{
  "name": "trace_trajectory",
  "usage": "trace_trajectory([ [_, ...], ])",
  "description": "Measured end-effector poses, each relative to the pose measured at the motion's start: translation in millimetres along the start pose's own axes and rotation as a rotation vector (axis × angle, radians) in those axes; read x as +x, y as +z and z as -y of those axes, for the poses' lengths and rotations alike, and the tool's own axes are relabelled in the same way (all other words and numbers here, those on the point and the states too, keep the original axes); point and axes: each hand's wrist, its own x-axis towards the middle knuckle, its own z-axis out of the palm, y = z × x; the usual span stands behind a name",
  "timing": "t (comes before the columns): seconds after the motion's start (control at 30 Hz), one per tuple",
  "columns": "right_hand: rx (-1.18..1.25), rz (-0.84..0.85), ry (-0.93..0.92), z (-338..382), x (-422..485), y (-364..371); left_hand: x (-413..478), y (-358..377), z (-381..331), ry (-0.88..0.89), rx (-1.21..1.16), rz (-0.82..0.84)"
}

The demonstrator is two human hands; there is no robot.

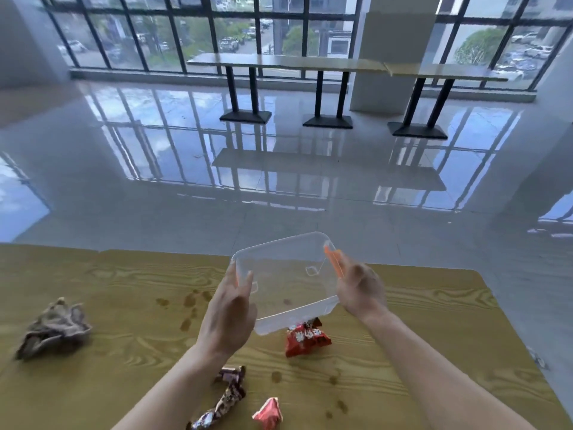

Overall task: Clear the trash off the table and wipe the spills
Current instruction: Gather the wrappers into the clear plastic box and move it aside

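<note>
A clear plastic container [286, 280] with orange side clips is held above the wooden table [418, 321]. My left hand [231, 311] grips its left edge and my right hand [359, 288] grips its right edge by an orange clip. Under the container lies a red snack wrapper [305, 338]. A dark brown wrapper [228, 398] and a small pink-red wrapper [269, 414] lie near the front edge. Brown spill spots [189, 305] mark the table left of centre, with more spots [336, 395] at the front right. A crumpled grey-brown cloth [55, 328] lies at the left.
Beyond the table's far edge is a glossy tiled floor [279, 169]. A row of long tables [310, 65] on black pedestals stands along the windows, with a white pillar [393, 57] behind them.
</note>
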Motion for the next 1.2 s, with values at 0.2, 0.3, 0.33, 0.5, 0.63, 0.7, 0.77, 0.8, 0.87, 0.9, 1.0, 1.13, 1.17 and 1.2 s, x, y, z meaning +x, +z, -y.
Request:
trace_trajectory([
  [0.2, 0.086, 0.083, -0.119, 105.3, -21.3, 62.7, -80.2, -62.1, 89.2, -0.155, 0.100, -0.028],
  [0.3, 0.136, 0.068, -0.191, 148.9, -39.0, 97.4, -118.9, -83.3, 129.6, -0.247, 0.126, -0.029],
  [0.33, 0.141, 0.077, -0.203, 161.6, -45.7, 108.9, -130.4, -89.1, 142.3, -0.266, 0.132, -0.030],
  [0.5, 0.141, 0.169, -0.232, 208.5, -72.2, 152.3, -172.1, -106.2, 192.4, -0.308, 0.173, -0.017],
  [0.63, 0.089, 0.290, -0.195, 229.8, -86.6, 171.7, -191.2, -107.6, 220.3, -0.324, 0.224, 0.018],
  [0.7, 0.080, 0.329, -0.168, 235.2, -93.8, 178.4, -196.4, -107.6, 231.2, -0.323, 0.227, 0.035],
  [0.77, 0.088, 0.341, -0.161, 239.1, -100.2, 182.2, -200.0, -106.6, 238.8, -0.324, 0.214, 0.043],
  [0.8, 0.099, 0.335, -0.164, 240.8, -103.2, 183.3, -201.5, -106.0, 241.2, -0.323, 0.207, 0.048],
  [0.87, 0.131, 0.308, -0.166, 243.3, -107.4, 185.0, -203.3, -105.1, 244.6, -0.318, 0.189, 0.043],
  [0.9, 0.143, 0.296, -0.158, 244.2, -109.1, 185.5, -203.6, -105.0, 246.4, -0.315, 0.183, 0.031],
  [1.0, 0.152, 0.291, -0.134, 242.9, -113.3, 187.5, -204.5, -104.0, 249.9, -0.302, 0.174, 0.010],
  [1.13, 0.151, 0.335, -0.118, 239.1, -114.4, 189.6, -203.2, -101.4, 246.2, -0.324, 0.160, -0.028],
  [1.17, 0.160, 0.352, -0.123, 239.0, -114.1, 189.1, -201.5, -101.0, 243.1, -0.342, 0.153, -0.041],
  [1.2, 0.183, 0.370, -0.127, 238.6, -114.1, 187.3, -199.8, -100.3, 238.1, -0.356, 0.151, -0.053],
])
